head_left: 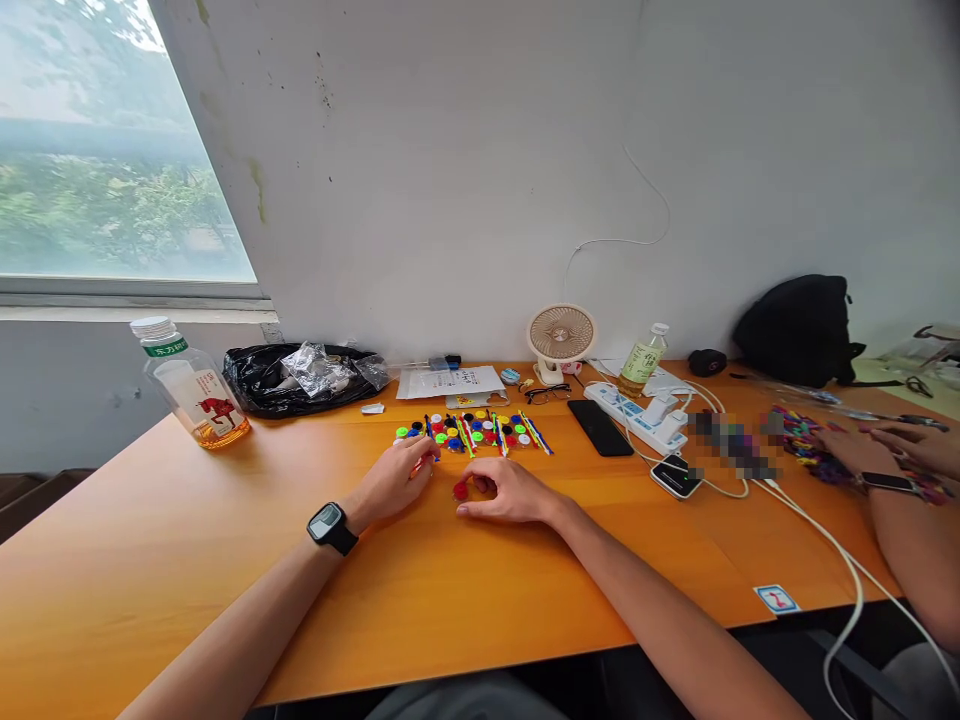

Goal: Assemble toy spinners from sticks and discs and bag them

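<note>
My left hand (394, 482), with a black watch on the wrist, rests at the left front of a cluster of small coloured plastic pieces. Its fingers are bent together over a small piece that I cannot make out. My right hand (514, 492) is just in front of the cluster, its thumb and forefinger closed around a small red round piece (460, 491). The cluster holds several round discs (451, 433) in green, blue, yellow, white, red and black. Thin coloured plastic sticks (537, 435) lie in slanted groups among them.
A tilted drink bottle (201, 395) and black plastic bag (300, 385) are at left. Behind the pieces are papers (450, 382) and a small fan (561, 335). To the right lie a phone (600, 428), power strip (634, 418) and cables. Another person's hands (862, 450) work at far right.
</note>
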A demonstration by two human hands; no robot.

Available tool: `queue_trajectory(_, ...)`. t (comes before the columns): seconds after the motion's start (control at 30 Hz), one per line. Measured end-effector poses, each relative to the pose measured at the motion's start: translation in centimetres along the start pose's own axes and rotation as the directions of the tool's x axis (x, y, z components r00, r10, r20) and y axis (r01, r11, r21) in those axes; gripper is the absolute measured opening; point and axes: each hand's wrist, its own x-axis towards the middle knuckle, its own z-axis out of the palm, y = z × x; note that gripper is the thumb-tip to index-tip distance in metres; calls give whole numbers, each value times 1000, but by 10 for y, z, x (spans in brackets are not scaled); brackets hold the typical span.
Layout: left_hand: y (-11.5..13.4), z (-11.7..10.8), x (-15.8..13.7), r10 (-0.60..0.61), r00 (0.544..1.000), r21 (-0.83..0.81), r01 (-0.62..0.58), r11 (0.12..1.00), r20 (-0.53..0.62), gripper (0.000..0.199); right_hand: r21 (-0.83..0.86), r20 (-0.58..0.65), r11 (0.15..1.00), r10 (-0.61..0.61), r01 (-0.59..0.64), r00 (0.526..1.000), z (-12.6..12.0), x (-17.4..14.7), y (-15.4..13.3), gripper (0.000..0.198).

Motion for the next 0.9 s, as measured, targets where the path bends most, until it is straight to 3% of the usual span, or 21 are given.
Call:
queue_trajectory(0.1, 4, 6, -1, -13, 999, -53, 11, 999, -37, 24, 60, -52, 997, 45, -42, 998, 4, 1, 4, 43)
queue_trajectory(0.27, 19, 21, -4, 40, 999, -157, -44, 987, -24, 21, 306, -293, 952, 84, 10, 952, 12, 7, 12, 41)
queue_trajectory(0.47, 28, 29, -3, 114, 993, -252, -107, 962, 12, 17, 565, -174, 824, 86, 28, 981, 13, 13, 10, 38)
queue_trajectory(0.67, 23, 28, -2, 65, 998, -255, -69, 965, -22, 13, 618, -99, 786, 102, -19, 990, 13, 12, 10, 38)
queue_trajectory(0.9, 26, 28, -2, 37, 999, -247, -32, 968, 14, 14, 660, -42, 746, 157, -90, 987, 10, 10, 11, 37)
